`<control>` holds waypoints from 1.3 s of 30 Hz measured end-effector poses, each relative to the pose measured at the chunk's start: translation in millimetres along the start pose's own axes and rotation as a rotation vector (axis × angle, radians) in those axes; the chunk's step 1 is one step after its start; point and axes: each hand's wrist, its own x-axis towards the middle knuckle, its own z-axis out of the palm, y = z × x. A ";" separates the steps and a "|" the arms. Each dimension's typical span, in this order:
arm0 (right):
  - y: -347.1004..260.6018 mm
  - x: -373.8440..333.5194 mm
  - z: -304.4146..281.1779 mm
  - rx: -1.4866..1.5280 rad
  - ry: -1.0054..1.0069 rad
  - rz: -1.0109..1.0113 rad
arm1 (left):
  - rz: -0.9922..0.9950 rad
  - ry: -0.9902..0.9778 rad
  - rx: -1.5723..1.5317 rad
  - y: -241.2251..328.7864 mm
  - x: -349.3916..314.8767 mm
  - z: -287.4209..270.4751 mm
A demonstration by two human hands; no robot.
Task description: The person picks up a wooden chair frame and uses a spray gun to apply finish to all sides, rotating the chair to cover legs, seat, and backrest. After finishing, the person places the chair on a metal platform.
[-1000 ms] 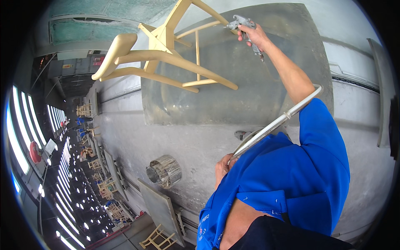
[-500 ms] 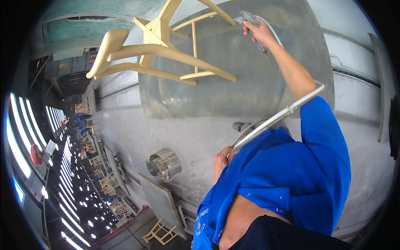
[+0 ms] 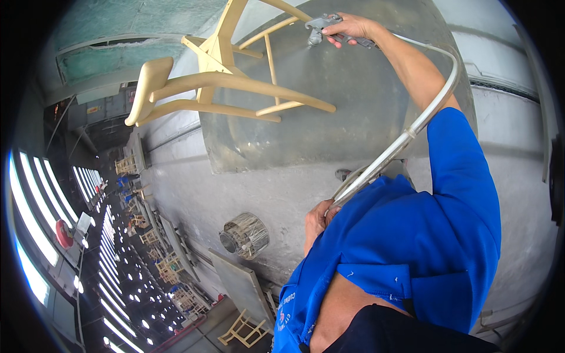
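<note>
My right hand (image 3: 355, 29) is wrapped round the handle of a grey spray gun (image 3: 322, 25), its nozzle pointing down and left, with a faint mist in front of it. A pale hose (image 3: 406, 140) runs from the gun past my forearm to my waist. There my left hand (image 3: 318, 222) is closed round the hose, its fingers partly hidden by my blue shirt. Left of the gun, an unpainted pale wooden chair (image 3: 220, 82) lies tipped over, its curved backrest toward the left. The gun is close to one chair leg, apart from it as far as I can see.
Beneath the chair is a large grey board (image 3: 253, 141). A round metal-sided bucket (image 3: 246, 235) stands on the floor at lower left. A flat panel (image 3: 241, 282) leans beside another wooden frame (image 3: 242, 328). Several chairs line the workshop at far left.
My right hand has moved left with the spray gun and turned it, so the nozzle now points downward. A mist has appeared at the nozzle. My left hand still grips the hose.
</note>
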 end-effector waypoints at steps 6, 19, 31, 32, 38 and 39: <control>66.7 -41.9 10.1 -0.065 0.159 0.286 | 0.043 -0.073 0.010 -19.3 16.4 -17.7; 138.8 -250.3 153.0 0.811 0.718 0.079 | 0.493 -0.373 -0.072 -143.5 86.2 -123.4; 129.1 -299.1 335.0 0.935 1.054 -0.413 | 0.829 -0.737 0.188 -231.5 157.5 -204.9; 137.5 -291.6 355.5 0.892 1.147 -0.226 | 0.839 -0.731 0.181 -237.3 156.7 -209.4; 154.3 -217.3 483.4 0.702 1.338 0.188 | 0.783 -0.717 0.178 -283.6 130.2 -249.1; 146.2 -205.2 498.3 0.688 1.351 0.145 | 0.765 -0.709 0.181 -291.3 123.6 -258.2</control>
